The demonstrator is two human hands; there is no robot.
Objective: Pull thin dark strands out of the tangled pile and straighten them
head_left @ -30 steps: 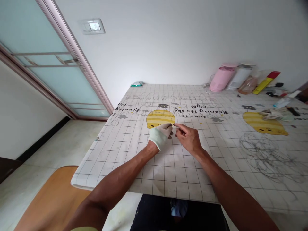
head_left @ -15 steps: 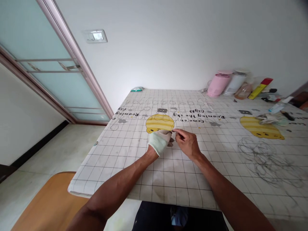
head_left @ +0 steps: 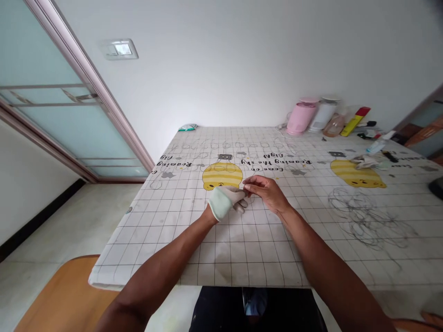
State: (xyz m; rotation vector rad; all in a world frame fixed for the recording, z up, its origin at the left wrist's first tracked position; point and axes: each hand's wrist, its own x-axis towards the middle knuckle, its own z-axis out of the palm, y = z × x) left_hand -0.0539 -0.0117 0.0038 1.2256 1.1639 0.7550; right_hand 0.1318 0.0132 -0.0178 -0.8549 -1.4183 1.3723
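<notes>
My left hand (head_left: 226, 201), in a pale green and grey work glove, is closed in a pinch over the table. A thin dark wire seems to be between its fingertips, though most of it is hidden. My bare right hand (head_left: 267, 192) meets those fingertips, its thumb and index finger bent together at the same spot. Whatever lies in its pinch is too small to make out. Across the back of the checked tablecloth (head_left: 214, 249) run rows of thin wire rings (head_left: 254, 144). A loose tangle of thin wire (head_left: 367, 221) lies to the right.
Along the wall at the back right stand a pink cylinder-shaped device (head_left: 301, 117), a white one (head_left: 323, 115) and a yellow-and-red box (head_left: 355, 121). Another glove (head_left: 368, 160) lies nearer, beside a clear bottle (head_left: 380, 142). A wooden chair (head_left: 62, 295) is at the lower left.
The view has turned slightly right. My right hand's fingers have shifted from a tight curl to a longer pinch against the glove's fingertips. The left hand keeps its pinch.
</notes>
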